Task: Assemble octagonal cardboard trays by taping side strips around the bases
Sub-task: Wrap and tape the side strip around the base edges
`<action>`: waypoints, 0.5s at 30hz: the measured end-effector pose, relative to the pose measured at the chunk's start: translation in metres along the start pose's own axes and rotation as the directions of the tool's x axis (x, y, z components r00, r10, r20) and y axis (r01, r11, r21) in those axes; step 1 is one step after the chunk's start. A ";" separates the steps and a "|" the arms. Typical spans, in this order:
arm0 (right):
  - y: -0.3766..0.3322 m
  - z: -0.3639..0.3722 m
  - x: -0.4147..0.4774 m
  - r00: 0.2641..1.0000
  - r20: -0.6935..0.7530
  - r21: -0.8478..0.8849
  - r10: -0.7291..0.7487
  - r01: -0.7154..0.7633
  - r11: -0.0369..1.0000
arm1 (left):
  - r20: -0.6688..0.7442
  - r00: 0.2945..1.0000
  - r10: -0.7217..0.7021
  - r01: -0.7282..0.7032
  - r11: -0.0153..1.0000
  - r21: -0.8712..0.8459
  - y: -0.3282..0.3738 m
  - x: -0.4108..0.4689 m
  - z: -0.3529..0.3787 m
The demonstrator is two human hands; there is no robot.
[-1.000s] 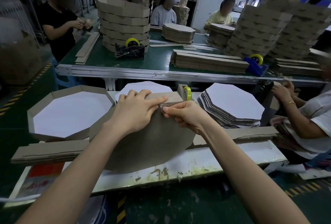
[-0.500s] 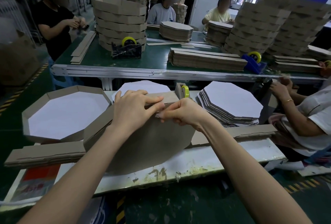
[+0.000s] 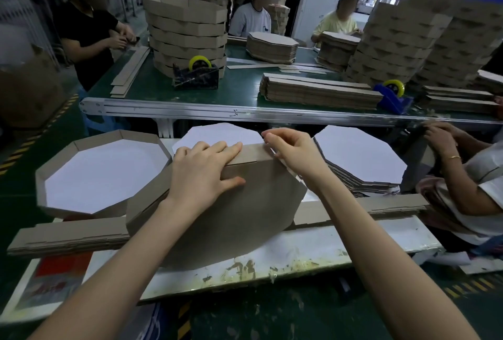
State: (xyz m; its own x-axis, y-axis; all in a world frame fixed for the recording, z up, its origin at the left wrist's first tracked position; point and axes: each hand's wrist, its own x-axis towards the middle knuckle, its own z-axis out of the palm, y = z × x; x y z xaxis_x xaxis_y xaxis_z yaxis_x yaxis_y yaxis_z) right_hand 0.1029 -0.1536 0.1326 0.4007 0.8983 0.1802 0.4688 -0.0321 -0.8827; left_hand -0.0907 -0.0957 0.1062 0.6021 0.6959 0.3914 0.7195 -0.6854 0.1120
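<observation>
A cardboard tray point(image 3: 245, 217) stands tilted on the white bench, its brown octagonal underside facing me. A brown side strip point(image 3: 253, 153) runs along its top edge and down its left side. My left hand point(image 3: 201, 171) holds that top edge, fingers laid over the strip and thumb on the brown base. My right hand point(image 3: 294, 152) is at the strip's upper right corner, fingers curled, thumb and forefinger pinching there. Whether tape is between them is too small to tell.
A finished tray point(image 3: 141, 137) with a white inside lies to the left. A stack of white octagonal bases point(image 3: 359, 154) lies to the right, another base point(image 3: 217, 134) behind. Folded strips point(image 3: 68, 236) lie along the bench. A seated person's hand point(image 3: 441, 138) works at the right.
My right hand has moved from the strip's middle joint up and right to the corner. My left hand has spread flatter over the top edge. The tape dispenser behind is now hidden.
</observation>
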 end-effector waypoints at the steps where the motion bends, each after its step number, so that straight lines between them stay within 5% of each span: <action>1: 0.004 0.001 0.002 0.999 0.032 -0.021 0.009 -0.008 1.000 | 0.017 1.000 0.006 -0.007 0.999 0.036 -0.001 0.000 0.001; 6: 0.022 0.003 0.011 0.994 0.105 -0.069 0.024 -0.017 0.997 | 0.093 0.996 0.005 -0.021 0.986 0.165 0.006 0.007 -0.003; 15: 0.031 -0.010 0.017 0.933 0.358 -0.047 0.038 -0.022 0.999 | 0.134 0.985 0.112 -0.129 0.984 0.121 0.046 0.047 0.011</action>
State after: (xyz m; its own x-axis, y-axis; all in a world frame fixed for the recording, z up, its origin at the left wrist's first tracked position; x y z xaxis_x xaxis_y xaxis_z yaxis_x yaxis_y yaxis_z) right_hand 0.1323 -0.1440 0.1123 0.1102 0.9937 -0.0204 0.4961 -0.0728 -0.8652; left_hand -0.0258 -0.0924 0.1196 0.7201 0.6369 0.2754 0.6724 -0.7384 -0.0507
